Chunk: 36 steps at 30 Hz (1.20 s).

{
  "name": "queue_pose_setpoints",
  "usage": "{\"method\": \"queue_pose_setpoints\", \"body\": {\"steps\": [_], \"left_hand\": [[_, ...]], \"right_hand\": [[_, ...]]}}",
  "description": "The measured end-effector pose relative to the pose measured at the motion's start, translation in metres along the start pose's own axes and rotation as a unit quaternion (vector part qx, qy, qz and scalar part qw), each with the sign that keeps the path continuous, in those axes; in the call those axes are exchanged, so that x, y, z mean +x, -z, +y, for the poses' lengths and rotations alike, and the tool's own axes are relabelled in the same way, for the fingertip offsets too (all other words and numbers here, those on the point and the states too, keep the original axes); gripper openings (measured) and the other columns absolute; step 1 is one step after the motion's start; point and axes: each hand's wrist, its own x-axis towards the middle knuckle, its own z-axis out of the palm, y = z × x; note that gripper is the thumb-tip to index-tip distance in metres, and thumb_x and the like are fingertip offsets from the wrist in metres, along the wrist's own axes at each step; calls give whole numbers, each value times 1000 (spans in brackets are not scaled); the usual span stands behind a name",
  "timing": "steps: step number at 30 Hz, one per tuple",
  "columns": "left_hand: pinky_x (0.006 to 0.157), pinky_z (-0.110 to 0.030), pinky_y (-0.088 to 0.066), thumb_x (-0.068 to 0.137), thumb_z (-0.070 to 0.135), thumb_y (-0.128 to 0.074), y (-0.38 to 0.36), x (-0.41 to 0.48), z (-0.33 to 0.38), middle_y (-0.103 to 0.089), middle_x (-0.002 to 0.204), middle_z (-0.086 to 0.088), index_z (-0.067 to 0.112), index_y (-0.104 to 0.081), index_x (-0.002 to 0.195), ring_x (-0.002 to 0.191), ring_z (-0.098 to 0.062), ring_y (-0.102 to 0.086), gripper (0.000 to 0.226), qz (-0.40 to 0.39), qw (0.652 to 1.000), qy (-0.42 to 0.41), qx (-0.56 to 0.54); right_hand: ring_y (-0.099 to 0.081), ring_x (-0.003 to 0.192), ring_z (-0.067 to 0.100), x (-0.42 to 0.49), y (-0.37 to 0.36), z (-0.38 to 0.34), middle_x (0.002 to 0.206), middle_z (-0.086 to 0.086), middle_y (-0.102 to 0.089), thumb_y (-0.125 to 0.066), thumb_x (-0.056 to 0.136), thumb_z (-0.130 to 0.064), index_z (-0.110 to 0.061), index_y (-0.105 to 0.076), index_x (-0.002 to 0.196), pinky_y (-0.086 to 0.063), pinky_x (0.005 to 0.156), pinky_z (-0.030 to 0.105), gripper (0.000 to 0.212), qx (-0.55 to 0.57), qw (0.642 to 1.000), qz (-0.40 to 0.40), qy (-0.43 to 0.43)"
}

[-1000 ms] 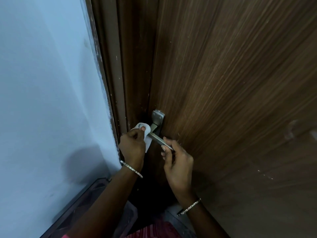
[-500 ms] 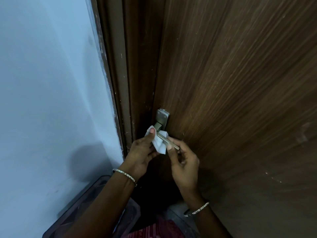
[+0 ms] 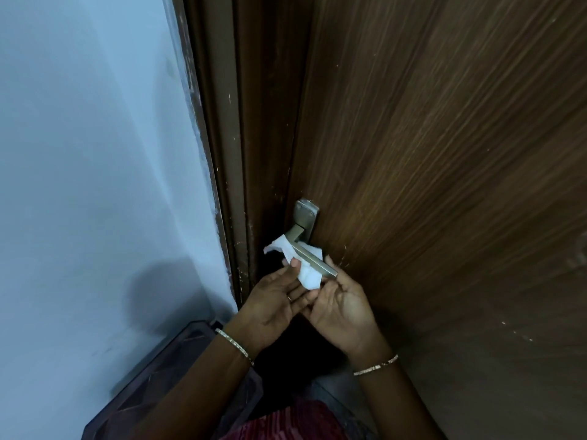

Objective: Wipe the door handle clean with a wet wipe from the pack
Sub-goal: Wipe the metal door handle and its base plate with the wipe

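A brushed metal door handle [image 3: 313, 261] juts from its backplate [image 3: 305, 215] on the brown wooden door [image 3: 444, 185]. A white wet wipe [image 3: 306, 274] is draped around and under the lever, with one corner sticking out to the left. My left hand [image 3: 273, 304] pinches the wipe from below, its thumb pressed on the wipe beside the lever. My right hand [image 3: 344, 308] is palm-up just under the lever's free end, fingers spread and reaching to the wipe's lower edge. The wipe pack is out of sight.
The dark door frame [image 3: 228, 154] runs down just left of the handle, against a pale blue wall [image 3: 95, 154]. A dark plastic bin [image 3: 149, 385] stands on the floor at the lower left. Red patterned clothing [image 3: 292, 423] shows at the bottom edge.
My left hand has carried the wipe from the lever's base out along the lever. My right hand has let go of the lever's end and turned palm-up beneath it.
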Motion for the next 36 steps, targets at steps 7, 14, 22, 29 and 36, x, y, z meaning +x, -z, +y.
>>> {"method": "queue_pose_setpoints", "body": {"steps": [7, 14, 22, 29, 36], "left_hand": [[62, -29, -61, 93, 33, -63, 4, -11, 1, -75, 96, -18, 0, -68, 110, 76, -19, -73, 38, 10, 988, 46, 150], [63, -27, -54, 74, 42, -80, 26, -17, 34, -76, 82, -2, 17, -75, 88, 73, -12, -70, 28, 73, 916, -48, 393], [98, -26, -46, 97, 9, -54, 12, -25, 36, -64, 129, 3, 21, -50, 142, 115, -13, -60, 48, 134, 741, -367, 546], [93, -19, -43, 95, 2, -50, 12, -24, 38, -65, 132, -2, 22, -54, 140, 114, -21, -64, 49, 102, 674, -402, 611], [62, 1, -33, 90, -2, -49, 16, -24, 48, -67, 87, 7, 31, -54, 139, 73, -8, -59, 60, 108, 669, -368, 637]], "right_hand": [[-63, 122, 26, 14, -9, -10, 134, 21, -63, -60, 95, -34, 2, -58, 136, -38, 117, 35, 54, -19, 998, 12, -54], [-77, 89, 27, 12, -4, -6, 106, 22, -75, -51, 95, -19, 4, -78, 99, -61, 87, 36, 35, 17, 998, 60, 30], [-70, 109, 22, -27, 23, -5, 126, 14, -67, -90, 69, -33, 2, -68, 122, -50, 107, 44, 67, -38, 993, 62, 89], [-74, 83, 9, -63, 9, -10, 85, -2, -78, -57, 97, -43, -9, -75, 92, -58, 80, 38, 39, -498, 742, 266, 361], [-59, 54, 11, -6, -54, -7, 52, -3, -59, -48, 102, -44, -13, -56, 59, -45, 60, 33, 53, -668, 651, 198, 302]]}}
